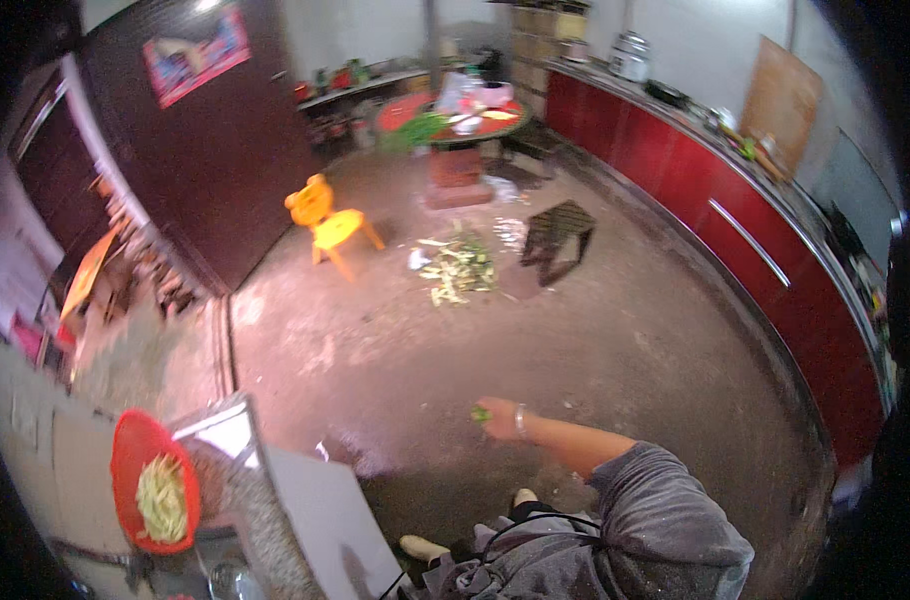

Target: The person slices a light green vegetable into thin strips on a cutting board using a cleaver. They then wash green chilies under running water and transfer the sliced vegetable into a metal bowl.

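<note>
My right hand (502, 420), with a bangle at the wrist, is shut on a small green vegetable piece (480, 414); its exact kind cannot be made out. It hangs over the bare concrete floor (575, 360), well apart from any surface. My left hand is out of view. To my left, a red plastic basket (123, 465) rests tilted at the edge of a speckled stone counter (264, 517). Pale green cut vegetable strips (161, 499) lie inside it. Part of a metal sink (230, 577) shows beside the basket.
Vegetable peelings (459, 266) are heaped on the floor, between a yellow child's chair (335, 226) and a dark stool (556, 229). Behind stands a round table (515, 129) with green leafy vegetables (421, 129). Red cabinets (680, 180) line the right wall. A dark door (200, 150) stands left.
</note>
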Motion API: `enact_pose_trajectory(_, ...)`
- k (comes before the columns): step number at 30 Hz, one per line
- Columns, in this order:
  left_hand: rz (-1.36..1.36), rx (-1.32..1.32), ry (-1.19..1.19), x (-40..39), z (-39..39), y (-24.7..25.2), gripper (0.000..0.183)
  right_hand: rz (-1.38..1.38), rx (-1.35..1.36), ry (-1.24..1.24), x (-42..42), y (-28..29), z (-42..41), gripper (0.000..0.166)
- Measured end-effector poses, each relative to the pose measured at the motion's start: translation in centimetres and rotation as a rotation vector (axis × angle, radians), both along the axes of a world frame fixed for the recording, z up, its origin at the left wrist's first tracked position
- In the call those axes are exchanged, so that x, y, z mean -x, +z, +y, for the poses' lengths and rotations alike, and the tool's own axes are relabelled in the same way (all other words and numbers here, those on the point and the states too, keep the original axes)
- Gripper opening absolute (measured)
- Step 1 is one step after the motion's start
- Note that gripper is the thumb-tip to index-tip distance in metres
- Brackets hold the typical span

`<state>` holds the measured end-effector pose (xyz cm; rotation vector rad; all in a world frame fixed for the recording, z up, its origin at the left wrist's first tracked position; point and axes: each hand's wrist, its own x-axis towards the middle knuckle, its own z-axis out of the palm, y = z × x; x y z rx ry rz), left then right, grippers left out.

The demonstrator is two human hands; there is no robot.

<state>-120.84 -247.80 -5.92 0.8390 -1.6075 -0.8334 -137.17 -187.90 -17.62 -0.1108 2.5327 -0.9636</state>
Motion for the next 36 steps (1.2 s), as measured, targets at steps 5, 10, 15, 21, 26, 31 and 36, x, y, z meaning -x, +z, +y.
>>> enact_pose_trajectory(5, -0.022, 0.348, -0.286, 12.3, 12.5, 1.1, 0.035, 0.093, -0.133, -0.639, -12.6, -2.7, 20.8, 0.015)
enact_pose_trajectory(10, -0.301, 0.021, -0.968, 27.0, 35.8, 1.4, 0.036, 0.211, -0.169, -1.327, -26.4, -1.6, 30.9, 0.013)
enact_pose_trajectory(15, -0.521, -0.055, -1.524, 32.5, 58.6, 1.2, 0.035, 0.098, 0.070, -1.805, -34.4, -0.7, 34.0, 0.024)
enact_pose_trajectory(21, -0.741, 0.168, -1.863, 34.9, 79.5, -3.6, 0.038, -0.028, -0.357, -2.121, -45.0, -0.5, 34.8, 0.020)
enact_pose_trajectory(26, -1.181, 0.208, -2.007, 38.2, 95.7, -13.0, 0.021, -0.370, -0.512, -2.307, -51.5, -2.3, 32.4, 0.019)
enact_pose_trajectory(31, -1.176, 0.599, -2.434, 24.2, 116.8, -10.0, 0.022, -0.574, -0.472, -2.694, -53.8, -0.2, 29.9, 0.014)
enact_pose_trajectory(36, -1.045, 0.557, -2.868, 5.8, 128.6, -6.5, 0.022, -0.473, -0.124, -2.976, -57.7, -3.5, 31.9, 0.016)
